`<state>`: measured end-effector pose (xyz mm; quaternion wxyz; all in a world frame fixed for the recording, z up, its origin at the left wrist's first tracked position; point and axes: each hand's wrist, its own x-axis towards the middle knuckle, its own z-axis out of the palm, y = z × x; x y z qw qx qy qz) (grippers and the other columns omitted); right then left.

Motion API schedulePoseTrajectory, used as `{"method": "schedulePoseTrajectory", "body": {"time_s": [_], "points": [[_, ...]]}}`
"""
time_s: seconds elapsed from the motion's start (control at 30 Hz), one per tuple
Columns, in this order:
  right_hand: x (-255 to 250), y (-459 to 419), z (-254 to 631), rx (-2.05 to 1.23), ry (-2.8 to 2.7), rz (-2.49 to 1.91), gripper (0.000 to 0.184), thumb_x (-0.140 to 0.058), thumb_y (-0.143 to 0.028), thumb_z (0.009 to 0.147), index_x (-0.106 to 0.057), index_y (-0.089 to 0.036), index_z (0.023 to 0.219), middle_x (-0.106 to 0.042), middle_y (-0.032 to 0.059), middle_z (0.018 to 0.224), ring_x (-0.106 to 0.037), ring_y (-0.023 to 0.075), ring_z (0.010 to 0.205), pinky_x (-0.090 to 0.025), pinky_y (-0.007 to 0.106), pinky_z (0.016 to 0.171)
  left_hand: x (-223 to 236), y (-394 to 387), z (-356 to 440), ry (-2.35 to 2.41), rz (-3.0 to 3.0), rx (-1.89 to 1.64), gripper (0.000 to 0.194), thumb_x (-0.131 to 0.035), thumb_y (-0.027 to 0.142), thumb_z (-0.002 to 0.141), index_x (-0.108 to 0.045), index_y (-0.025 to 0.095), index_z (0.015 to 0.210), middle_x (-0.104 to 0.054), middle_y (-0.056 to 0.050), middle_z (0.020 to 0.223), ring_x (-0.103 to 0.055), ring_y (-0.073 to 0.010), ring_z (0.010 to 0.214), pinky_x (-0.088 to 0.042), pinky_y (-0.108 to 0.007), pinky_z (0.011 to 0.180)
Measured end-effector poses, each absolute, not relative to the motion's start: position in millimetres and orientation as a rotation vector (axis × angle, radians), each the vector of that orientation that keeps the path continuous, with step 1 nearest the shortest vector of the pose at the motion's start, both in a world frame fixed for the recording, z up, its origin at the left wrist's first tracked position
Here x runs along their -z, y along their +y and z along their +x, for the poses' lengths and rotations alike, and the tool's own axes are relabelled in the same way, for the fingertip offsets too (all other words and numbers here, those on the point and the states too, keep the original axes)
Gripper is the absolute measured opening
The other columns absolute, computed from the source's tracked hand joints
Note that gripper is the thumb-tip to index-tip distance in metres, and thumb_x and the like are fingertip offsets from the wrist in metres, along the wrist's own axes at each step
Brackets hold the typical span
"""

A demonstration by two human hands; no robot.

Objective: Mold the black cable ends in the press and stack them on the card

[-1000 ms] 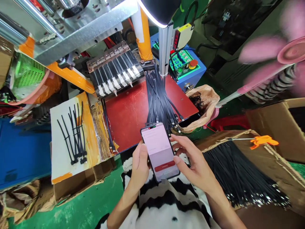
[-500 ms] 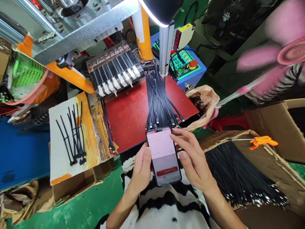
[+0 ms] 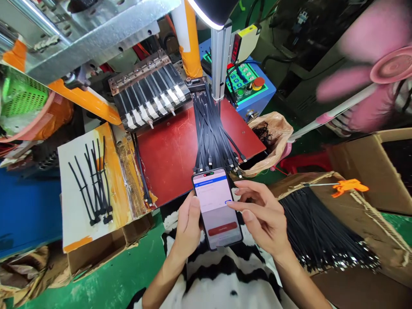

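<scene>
A smartphone (image 3: 217,219) with a lit screen is held upright before my body. My left hand (image 3: 187,229) grips its left side, the thumb along the edge and the other fingers hidden behind. My right hand (image 3: 265,216) is at the phone's right side, fingers apart, with one fingertip at the screen near a small blue switch. It does not grip the phone. Just beyond the phone's top edge, a bundle of black cables (image 3: 212,133) with metal plugs lies on the red board (image 3: 167,146).
A metal fixture (image 3: 151,94) with several slots stands behind the board. Short black cables (image 3: 93,184) lie on a white sheet at left. At right are a control box (image 3: 254,94), a plastic-lined bin (image 3: 280,128), a carton of cables (image 3: 325,231) and a spinning pink fan (image 3: 391,64).
My right fingers have moved down the screen, from its upper edge to the blue switch. A blue bar and the switch now show on the phone. The whole view has shifted slightly.
</scene>
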<state>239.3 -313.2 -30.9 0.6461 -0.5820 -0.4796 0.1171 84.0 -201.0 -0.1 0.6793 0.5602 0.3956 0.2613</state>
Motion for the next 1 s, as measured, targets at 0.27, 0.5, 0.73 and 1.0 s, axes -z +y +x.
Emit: {"method": "schedulePoseTrajectory", "body": {"time_s": [0.27, 0.5, 0.73, 1.0], "points": [[29.2, -311.4, 240.4, -0.236, -0.988, -1.314, 0.032, -0.057, -0.027, 0.106, -0.086, -0.031, 0.121, -0.072, 0.0118, 0.128, -0.071, 0.0245, 0.098, -0.065, 0.043, 0.077, -1.7, -201.0, 85.6, 0.929, 1.226, -0.592, 0.065, -0.062, 0.076, 0.097, -0.077, 0.016, 0.119, -0.082, -0.010, 0.106, -0.074, -0.0237, 0.088, -0.059, -0.031, 0.077], [33.0, -314.1, 239.4, -0.300, -0.997, -1.318, 0.031, -0.058, -0.026, 0.107, -0.085, -0.029, 0.122, -0.072, 0.0125, 0.129, -0.072, 0.0240, 0.097, -0.065, 0.043, 0.078, 0.8, -200.8, 84.5, 0.922, 1.210, -0.582, 0.065, -0.062, 0.076, 0.097, -0.077, 0.016, 0.117, -0.081, -0.010, 0.105, -0.073, -0.0231, 0.085, -0.057, -0.030, 0.073], [36.9, -314.5, 239.8, -0.326, -1.001, -1.321, 0.033, -0.058, -0.026, 0.107, -0.081, -0.032, 0.129, -0.071, 0.0104, 0.131, -0.072, 0.0247, 0.106, -0.064, 0.042, 0.086, -1.1, -200.3, 83.5, 0.912, 1.250, -0.584, 0.063, -0.060, 0.074, 0.100, -0.077, 0.016, 0.120, -0.081, -0.011, 0.113, -0.074, -0.0247, 0.096, -0.057, -0.031, 0.084], [36.7, -313.7, 239.7, -0.332, -0.997, -1.349, 0.031, -0.058, -0.030, 0.107, -0.082, -0.030, 0.127, -0.073, 0.0121, 0.130, -0.072, 0.0259, 0.106, -0.065, 0.043, 0.084, -2.0, -200.0, 84.5, 0.919, 1.255, -0.595, 0.064, -0.061, 0.075, 0.099, -0.078, 0.017, 0.122, -0.082, -0.011, 0.112, -0.074, -0.0244, 0.092, -0.058, -0.031, 0.080]]}}
